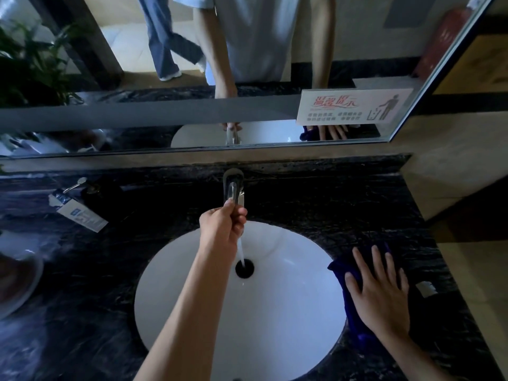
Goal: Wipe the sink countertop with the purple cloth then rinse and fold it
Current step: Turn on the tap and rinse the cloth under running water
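Head view: left grip (224,224) clamped on chrome faucet (233,188); right grip (380,295) flat, spread on purple cloth (343,268).

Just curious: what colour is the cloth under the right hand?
Purple cloth, clearest in the head view.

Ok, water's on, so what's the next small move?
Probably slide the purple cloth off the dark marble countertop into the stream: the left hand is at the chrome faucet, and the right hand lies flat on the cloth.
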